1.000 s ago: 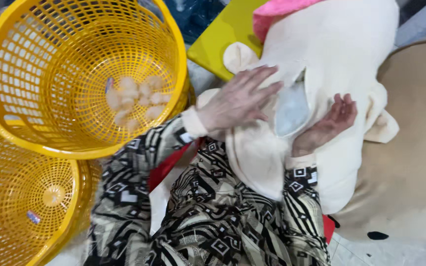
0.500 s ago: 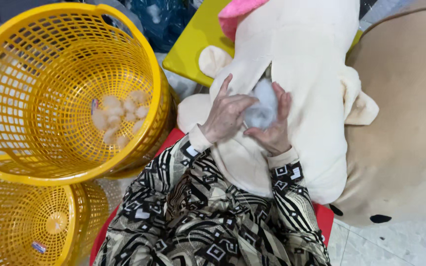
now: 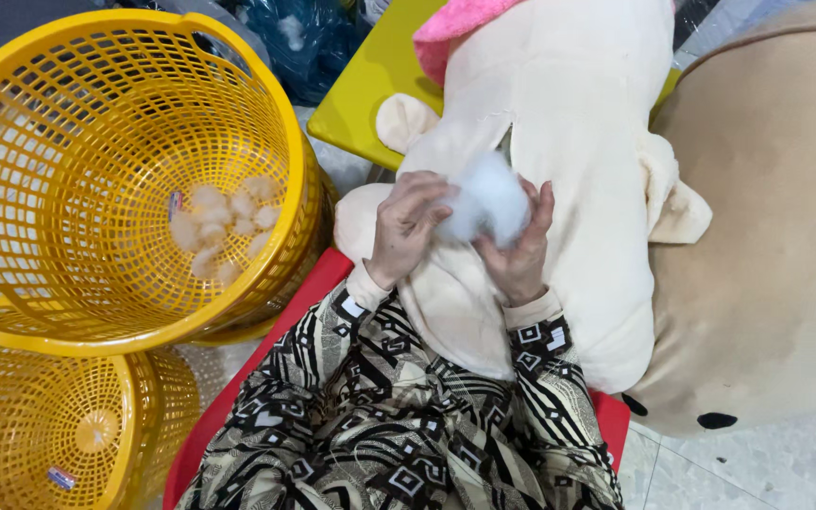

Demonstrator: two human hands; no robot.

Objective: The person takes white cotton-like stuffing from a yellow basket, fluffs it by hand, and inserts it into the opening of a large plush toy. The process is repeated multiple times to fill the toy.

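White fluffy stuffing wad (image 3: 489,198) sits pinched between your left hand (image 3: 406,227) and right hand (image 3: 519,253), both closed on it, above the cream plush toy (image 3: 569,123).

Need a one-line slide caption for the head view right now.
Both hands, left hand and right hand, hold white stuffing over a cream plush toy, beside yellow baskets.
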